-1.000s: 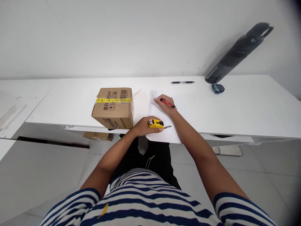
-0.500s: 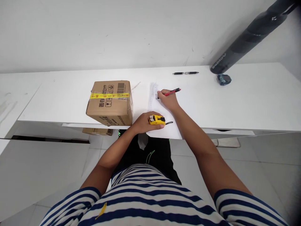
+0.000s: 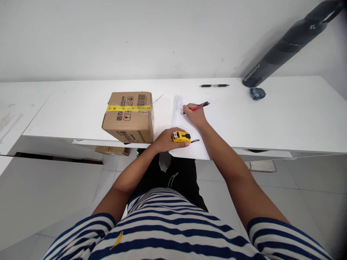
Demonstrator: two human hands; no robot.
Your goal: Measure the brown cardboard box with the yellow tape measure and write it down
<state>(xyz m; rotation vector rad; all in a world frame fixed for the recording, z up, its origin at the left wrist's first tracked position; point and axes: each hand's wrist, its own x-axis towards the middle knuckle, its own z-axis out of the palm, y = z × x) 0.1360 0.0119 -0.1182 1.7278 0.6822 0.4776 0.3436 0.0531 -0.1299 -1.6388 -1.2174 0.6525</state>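
My left hand point(image 3: 167, 140) is closed around a yellow tape measure point(image 3: 181, 137), whose black wrist strap trails to the right over the paper. My right hand point(image 3: 194, 115) grips a red and black pen point(image 3: 200, 106), its tip down by the sheet of paper point(image 3: 191, 146). The left strip of that sheet looks covered with small grey marks, too fine to read. Just left of my left hand stands a taped cardboard box point(image 3: 128, 117) with a yellow band across its top and black print.
A black pen point(image 3: 214, 85) lies near the wall. Farther right are a small dark teal object point(image 3: 257, 93) and a tall black bottle point(image 3: 267, 61). The white tabletop's point(image 3: 257, 126) front edge runs before my body; another carton point(image 3: 112, 150) sits below it.
My right hand and its pen have shifted very slightly to the right along the paper. The whole view has tilted a little; my left hand keeps the tape measure in place.
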